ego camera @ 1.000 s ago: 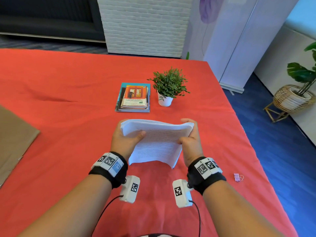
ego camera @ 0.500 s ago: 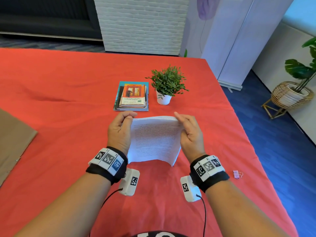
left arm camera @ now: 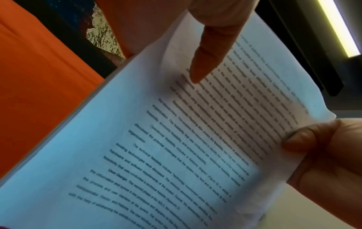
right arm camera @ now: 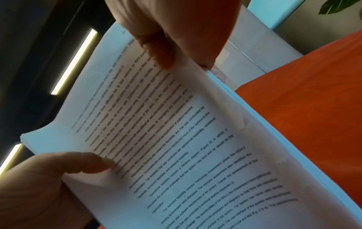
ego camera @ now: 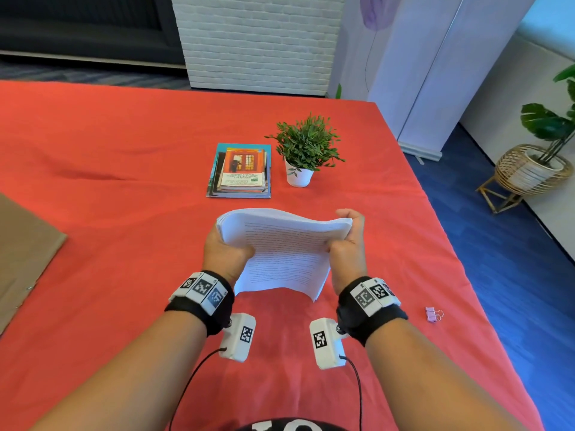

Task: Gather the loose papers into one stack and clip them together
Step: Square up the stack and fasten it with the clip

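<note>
A thick stack of printed papers (ego camera: pixel 284 256) is held up over the red tablecloth (ego camera: pixel 124 213), its top edge curling away from me. My left hand (ego camera: pixel 231 251) grips the stack's left side, thumb on the front page. My right hand (ego camera: pixel 343 241) grips the right side the same way. The left wrist view shows the page (left arm camera: pixel 176 155) with my left thumb (left arm camera: pixel 207 54) on it. In the right wrist view my right hand (right arm camera: pixel 172 46) pinches the stack's (right arm camera: pixel 195 147) edge. A pink binder clip (ego camera: pixel 433 314) lies on the cloth to the right of my right wrist.
A pile of books (ego camera: pixel 239 171) and a small potted plant (ego camera: pixel 306 154) sit beyond the papers. A brown cardboard sheet (ego camera: pixel 21 253) lies at the left edge. The table's right edge (ego camera: pixel 451 244) drops to a blue floor with a basket plant (ego camera: pixel 529 169).
Half a second ago the fingertips of both hands were up at the stack's top corners. Now both hands grip its sides, thumbs on the front page, and the top edge curls over.
</note>
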The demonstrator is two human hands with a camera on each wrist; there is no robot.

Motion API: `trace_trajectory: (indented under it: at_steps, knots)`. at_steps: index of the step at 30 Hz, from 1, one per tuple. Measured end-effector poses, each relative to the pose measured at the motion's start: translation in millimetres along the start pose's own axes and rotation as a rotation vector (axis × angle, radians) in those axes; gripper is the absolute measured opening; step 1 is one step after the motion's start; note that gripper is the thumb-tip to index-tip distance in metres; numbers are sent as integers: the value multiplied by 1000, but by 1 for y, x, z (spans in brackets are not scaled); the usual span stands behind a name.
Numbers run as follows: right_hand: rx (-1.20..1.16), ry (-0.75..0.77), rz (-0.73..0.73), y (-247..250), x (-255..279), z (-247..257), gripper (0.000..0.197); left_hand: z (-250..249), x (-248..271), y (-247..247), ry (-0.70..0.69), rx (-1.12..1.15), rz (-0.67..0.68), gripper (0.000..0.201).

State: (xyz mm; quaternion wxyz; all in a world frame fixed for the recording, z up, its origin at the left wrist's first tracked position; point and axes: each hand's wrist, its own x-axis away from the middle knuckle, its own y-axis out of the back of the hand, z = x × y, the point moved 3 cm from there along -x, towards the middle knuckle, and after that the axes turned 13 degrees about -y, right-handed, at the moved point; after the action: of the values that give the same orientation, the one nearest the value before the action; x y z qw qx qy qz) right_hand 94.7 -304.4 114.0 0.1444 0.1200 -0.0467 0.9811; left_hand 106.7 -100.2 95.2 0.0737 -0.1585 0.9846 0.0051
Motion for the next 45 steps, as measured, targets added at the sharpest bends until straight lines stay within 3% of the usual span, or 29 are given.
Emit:
trace_trajectory:
  at_steps: [4,6,9,11,14,17,24,27,30,33,36,42,45]
  knots:
    - [78,80,-25,5,-1,3,68,-1,-1,3,-12,53,5,50]
    - [206,307,-77,4,3,14,74,-4,-2,7,-42,61,33,48]
    - [746,727,-259,-11,14,34,75,-5,-5,8,-34,78,67,53]
    - [1012,851,-211,-31,25,39,71,-3,-8,9,-18,86,88,52]
    - [1247,882,-5,-61,36,31,69,-1,-10,8,-30,107,120,50]
    - [1380,879,94,-79,38,22,72,-6,-7,7,-43,143,131,48]
    - [1416,928,19,-74,30,23,70,-4,-4,6,-36,164,112,32]
    - [1337,863,-180,-41,11,25,67,-2,-5,7,-9,161,127,33]
    - [981,690,-321,-9,-5,25,71,-1,-6,8,-14,124,165,34]
    - [294,307,-61,3,-18,17,86,1,-9,12,12,85,192,40]
    - [31,-5,78,0,-22,7,89,-2,-11,12,43,91,180,35]
    - [-28,25,109,-17,-16,10,53,-9,-7,0,59,110,152,39]
    - [-32,90,56,-12,-15,9,49,-7,-6,0,64,114,96,36]
